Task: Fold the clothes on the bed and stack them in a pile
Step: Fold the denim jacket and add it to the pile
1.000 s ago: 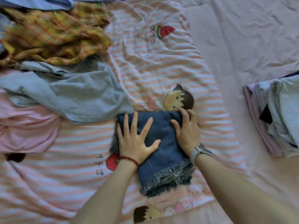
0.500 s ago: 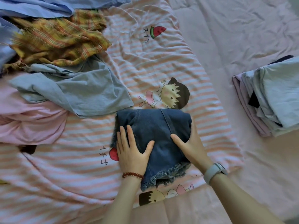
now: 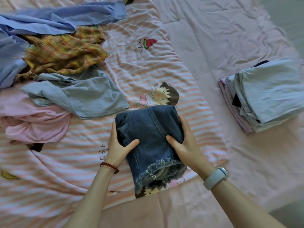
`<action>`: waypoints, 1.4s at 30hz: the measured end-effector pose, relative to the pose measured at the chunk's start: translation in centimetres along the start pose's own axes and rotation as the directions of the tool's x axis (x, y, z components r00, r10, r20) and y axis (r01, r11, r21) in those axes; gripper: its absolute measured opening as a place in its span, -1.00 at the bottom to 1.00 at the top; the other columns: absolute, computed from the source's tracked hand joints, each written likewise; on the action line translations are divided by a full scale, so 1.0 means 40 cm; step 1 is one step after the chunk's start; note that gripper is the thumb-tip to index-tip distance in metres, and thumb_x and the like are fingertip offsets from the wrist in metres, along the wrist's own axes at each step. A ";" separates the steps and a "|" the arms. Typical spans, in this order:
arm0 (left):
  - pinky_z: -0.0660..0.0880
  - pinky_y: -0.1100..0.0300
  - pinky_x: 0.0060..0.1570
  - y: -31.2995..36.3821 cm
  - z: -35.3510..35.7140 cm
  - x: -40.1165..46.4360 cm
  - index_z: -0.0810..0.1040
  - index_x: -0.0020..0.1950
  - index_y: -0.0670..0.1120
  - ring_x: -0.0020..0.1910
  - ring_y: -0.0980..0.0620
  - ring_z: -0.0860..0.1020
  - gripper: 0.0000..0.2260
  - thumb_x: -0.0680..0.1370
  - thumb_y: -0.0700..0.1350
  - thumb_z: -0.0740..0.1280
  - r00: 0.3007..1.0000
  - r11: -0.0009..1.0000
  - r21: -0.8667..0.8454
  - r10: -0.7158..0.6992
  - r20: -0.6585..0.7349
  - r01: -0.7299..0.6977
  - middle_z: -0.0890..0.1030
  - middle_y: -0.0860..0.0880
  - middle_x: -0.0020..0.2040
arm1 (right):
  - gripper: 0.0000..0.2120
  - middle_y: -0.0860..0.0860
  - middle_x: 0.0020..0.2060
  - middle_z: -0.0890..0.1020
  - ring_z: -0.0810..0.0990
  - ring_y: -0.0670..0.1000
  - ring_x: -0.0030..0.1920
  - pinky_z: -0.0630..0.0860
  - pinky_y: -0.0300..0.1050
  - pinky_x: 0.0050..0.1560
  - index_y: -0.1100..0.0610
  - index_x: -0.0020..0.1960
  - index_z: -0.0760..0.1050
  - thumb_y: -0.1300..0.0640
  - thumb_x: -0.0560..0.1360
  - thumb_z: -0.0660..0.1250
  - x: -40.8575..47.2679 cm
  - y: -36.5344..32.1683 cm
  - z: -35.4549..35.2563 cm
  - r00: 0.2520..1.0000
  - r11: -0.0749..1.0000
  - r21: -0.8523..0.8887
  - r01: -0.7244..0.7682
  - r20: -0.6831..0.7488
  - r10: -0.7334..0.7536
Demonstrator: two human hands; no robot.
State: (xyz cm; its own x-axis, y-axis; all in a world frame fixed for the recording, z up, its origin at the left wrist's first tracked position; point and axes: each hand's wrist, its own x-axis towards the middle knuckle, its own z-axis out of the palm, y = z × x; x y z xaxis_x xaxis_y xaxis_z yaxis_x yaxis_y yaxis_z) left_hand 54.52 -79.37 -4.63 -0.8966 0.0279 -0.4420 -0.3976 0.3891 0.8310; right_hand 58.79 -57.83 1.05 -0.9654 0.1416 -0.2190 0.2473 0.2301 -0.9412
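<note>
Two hands grip folded denim shorts [image 3: 148, 137] above a striped bedsheet [image 3: 164, 76]
Left hand [image 3: 117, 148] and right hand [image 3: 185, 145] clasp its sides, thumbs on top; folded pile [image 3: 266, 96] lies right

Pink bed [image 3: 213, 38], striped cartoon sheet [image 3: 148, 71], loose clothes heap [image 3: 65, 51] left, folded pile [image 3: 266, 94] right

Bare sheet [image 3: 197, 89] btwn shorts [image 3: 151, 134] & pile [image 3: 266, 96]

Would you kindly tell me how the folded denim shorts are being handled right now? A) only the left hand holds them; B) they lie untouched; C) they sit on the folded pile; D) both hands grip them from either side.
D: the left hand and right hand each grip a side of the denim shorts, thumbs on top; the folded pile lies apart.
</note>
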 end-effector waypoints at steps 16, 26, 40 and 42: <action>0.38 -0.05 0.25 0.371 0.588 -0.092 0.25 0.43 -0.20 0.24 -0.15 0.46 -0.40 0.44 0.00 0.21 0.929 0.603 -0.719 -0.106 0.355 0.344 0.46 -0.20 0.28 | -0.46 -0.28 0.12 0.57 0.53 -0.21 0.15 0.48 -0.35 0.04 -0.16 0.29 0.34 0.15 0.37 0.36 -0.039 0.000 -0.767 0.991 0.959 0.249 -0.133 0.044 0.126; 0.42 0.02 0.22 0.622 0.948 0.020 0.33 0.35 -0.16 0.26 -0.07 0.48 -0.35 0.31 -0.08 0.46 0.992 0.744 -0.668 0.101 0.076 -0.024 0.50 -0.12 0.27 | -0.61 -0.11 0.04 0.65 0.63 -0.17 -0.04 0.55 -0.33 -0.11 0.04 0.29 0.41 0.27 0.49 0.28 0.199 0.080 -1.198 0.980 0.922 0.356 -0.151 -0.068 0.187; -0.08 -0.26 0.36 0.595 1.140 0.110 0.30 0.43 0.08 0.49 -0.22 0.00 -0.51 0.50 0.12 0.16 0.822 0.603 0.680 0.569 0.000 -0.417 0.16 -0.13 0.50 | -0.52 0.13 0.42 0.31 0.17 0.27 0.44 -0.01 0.43 0.32 -0.04 0.40 0.34 -0.11 0.51 0.07 0.321 0.235 -1.073 0.967 0.473 -0.869 0.147 0.025 -0.255; -0.11 -0.22 0.39 0.572 1.142 0.122 0.17 0.46 0.14 0.48 -0.14 -0.12 -0.47 0.51 0.19 0.18 0.861 0.557 0.741 0.505 0.056 -0.375 0.04 -0.08 0.52 | -0.50 0.11 0.48 0.18 0.06 0.26 0.48 -0.06 0.44 0.33 -0.10 0.45 0.23 -0.15 0.52 0.04 0.326 0.272 -1.065 0.977 0.406 -0.900 0.160 0.086 -0.194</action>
State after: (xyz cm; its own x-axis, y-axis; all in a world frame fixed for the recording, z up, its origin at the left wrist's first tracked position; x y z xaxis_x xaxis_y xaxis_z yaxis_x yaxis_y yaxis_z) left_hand 49.96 -28.27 -3.18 -0.9621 0.2719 0.0204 0.2591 0.8885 0.3787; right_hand 52.41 -12.45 -1.08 -0.9985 0.0107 -0.0538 0.0205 0.9823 -0.1860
